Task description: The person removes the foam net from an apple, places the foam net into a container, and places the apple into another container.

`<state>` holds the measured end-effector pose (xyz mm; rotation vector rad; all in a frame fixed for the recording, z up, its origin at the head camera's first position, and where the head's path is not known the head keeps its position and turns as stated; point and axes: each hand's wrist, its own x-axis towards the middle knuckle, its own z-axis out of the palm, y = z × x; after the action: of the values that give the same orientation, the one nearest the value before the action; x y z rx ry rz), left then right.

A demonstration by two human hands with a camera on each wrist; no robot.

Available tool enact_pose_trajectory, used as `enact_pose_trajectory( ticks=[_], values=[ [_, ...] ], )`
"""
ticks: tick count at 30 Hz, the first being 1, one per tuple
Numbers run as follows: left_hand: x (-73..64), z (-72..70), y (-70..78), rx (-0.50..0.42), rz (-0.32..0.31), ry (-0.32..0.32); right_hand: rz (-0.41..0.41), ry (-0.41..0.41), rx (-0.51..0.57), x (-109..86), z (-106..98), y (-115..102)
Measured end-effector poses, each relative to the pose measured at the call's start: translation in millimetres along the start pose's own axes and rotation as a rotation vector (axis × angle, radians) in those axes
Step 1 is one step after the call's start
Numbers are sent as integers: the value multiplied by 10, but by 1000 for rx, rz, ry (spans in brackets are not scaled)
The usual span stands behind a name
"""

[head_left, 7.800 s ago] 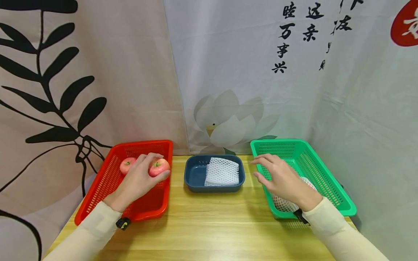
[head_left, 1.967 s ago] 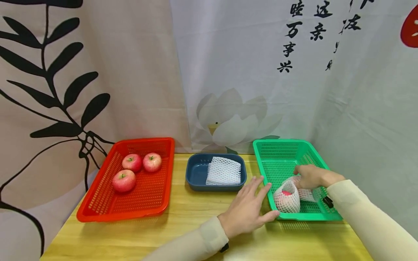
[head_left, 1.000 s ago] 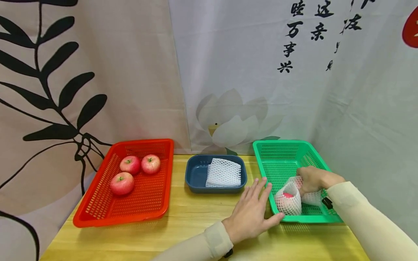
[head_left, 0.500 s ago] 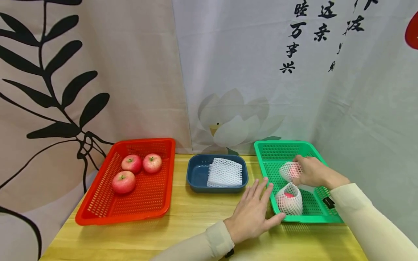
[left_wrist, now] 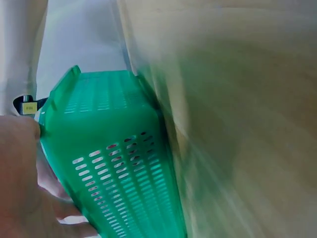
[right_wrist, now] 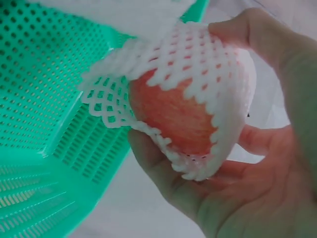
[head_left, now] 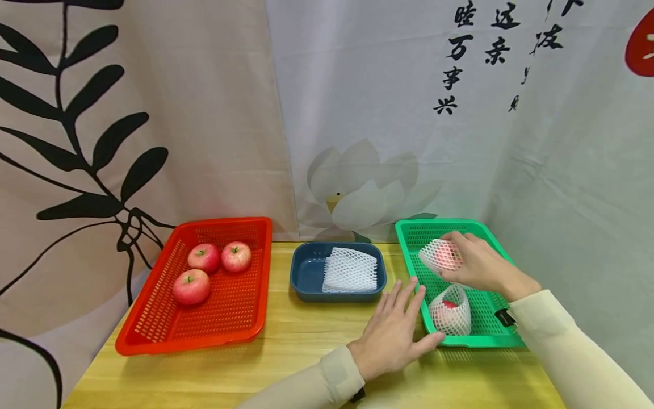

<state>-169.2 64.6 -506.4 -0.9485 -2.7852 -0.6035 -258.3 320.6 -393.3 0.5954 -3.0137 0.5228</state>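
Note:
My right hand (head_left: 477,264) grips an apple (head_left: 443,255) in a white foam net, raised above the green basket (head_left: 493,312). In the right wrist view, thumb and fingers curl round the net (right_wrist: 230,99), and red skin shows through its open end. A second netted apple (head_left: 452,312) sits in the basket's near left corner, its net gaping at the top. My left hand (head_left: 390,338) has its fingers spread and rests against the basket's near left corner. The left wrist view shows that hand (left_wrist: 22,183) touching the basket's rim, part of it cut off.
A red basket (head_left: 225,318) with three bare apples (head_left: 191,287) stands at the left. Between the baskets, a dark blue tray (head_left: 309,275) holds white foam nets (head_left: 350,270). A printed cloth (head_left: 357,113) hangs behind the wooden table (head_left: 286,358).
My right hand has lifted the netted apple from the green basket's floor, up and leftward. Earlier, my left hand held an apple over the red basket; lately it stays at the green basket's corner.

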Motion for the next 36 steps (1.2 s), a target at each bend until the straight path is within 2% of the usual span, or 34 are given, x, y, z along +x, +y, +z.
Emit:
enact_pose_trajectory(
  ticks=[10,17,22,28,36],
  values=[
    [-4,-68,-73,-69,38,-56,-56,85,0,-41,-24,-250],
    [-51,-126,-125,-110,52,-46,-108,146,10,-65,-1,-483],
    [-121,-163,-193,-102,87,-26,-111,167,14,-89,40,-595],
    [-225,-255,-247,-67,134,34,-115,180,41,-120,111,-730],
    [-461,-434,-353,-67,91,56,-104,197,94,-189,272,-974]
  ],
)
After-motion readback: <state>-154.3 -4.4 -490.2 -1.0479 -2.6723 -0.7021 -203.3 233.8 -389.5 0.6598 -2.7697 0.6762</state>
